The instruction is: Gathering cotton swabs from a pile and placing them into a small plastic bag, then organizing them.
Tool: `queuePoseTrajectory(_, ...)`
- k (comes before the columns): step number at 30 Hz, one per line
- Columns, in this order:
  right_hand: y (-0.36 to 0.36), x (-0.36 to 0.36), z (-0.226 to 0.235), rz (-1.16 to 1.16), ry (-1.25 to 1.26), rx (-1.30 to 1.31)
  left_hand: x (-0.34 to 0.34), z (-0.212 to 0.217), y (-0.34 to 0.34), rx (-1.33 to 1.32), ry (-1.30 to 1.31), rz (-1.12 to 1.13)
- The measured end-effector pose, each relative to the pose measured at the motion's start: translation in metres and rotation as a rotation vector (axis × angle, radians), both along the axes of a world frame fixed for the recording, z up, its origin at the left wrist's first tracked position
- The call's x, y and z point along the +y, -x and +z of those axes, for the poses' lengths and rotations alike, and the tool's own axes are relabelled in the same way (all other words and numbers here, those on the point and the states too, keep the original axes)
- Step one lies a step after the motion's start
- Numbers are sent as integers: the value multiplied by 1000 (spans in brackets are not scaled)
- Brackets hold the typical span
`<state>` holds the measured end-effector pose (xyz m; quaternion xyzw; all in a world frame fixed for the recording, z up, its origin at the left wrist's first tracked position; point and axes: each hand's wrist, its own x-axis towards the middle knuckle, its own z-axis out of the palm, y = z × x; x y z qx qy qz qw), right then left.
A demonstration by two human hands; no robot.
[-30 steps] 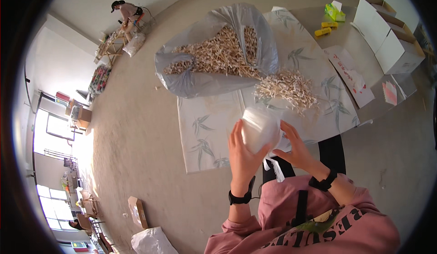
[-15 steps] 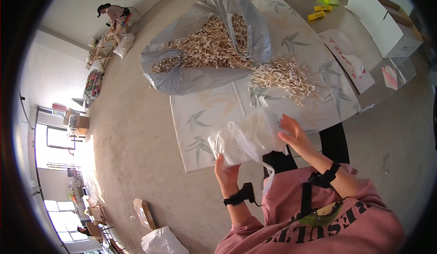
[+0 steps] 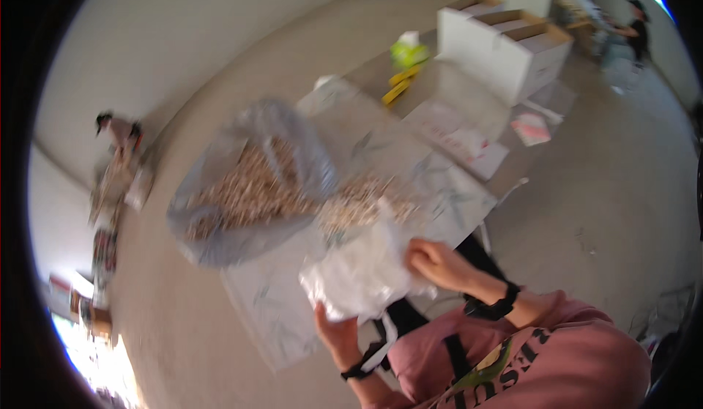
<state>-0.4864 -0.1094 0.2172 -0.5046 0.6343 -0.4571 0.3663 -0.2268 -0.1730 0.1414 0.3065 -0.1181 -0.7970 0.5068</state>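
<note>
I judge this bag handling: bag (image 3: 357,271) over the table (image 3: 265,310), left hand (image 3: 340,333) clasping its lower corner, right hand (image 3: 444,267) fingers curled at its edge, pinch unclear; next move likely calls for even support.

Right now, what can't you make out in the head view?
All in the head view:
Left hand: some fingers, hidden by the white plastic packet.
Right hand: fingertips' exact hold, lost to curled fingers and blur.
Loose cotton swabs: individual sticks, motion-blurred.
White cardboard boxes: lower insides, hidden by their walls.
</note>
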Motion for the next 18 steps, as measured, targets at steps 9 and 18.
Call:
queuePoseTrajectory(9,-27,-30,0,43,199,-103,-23,-84,-2,-533,323,3)
queuePoseTrajectory(18,-53,-45,13,174,179,154,7,111,52,-1511,930,45)
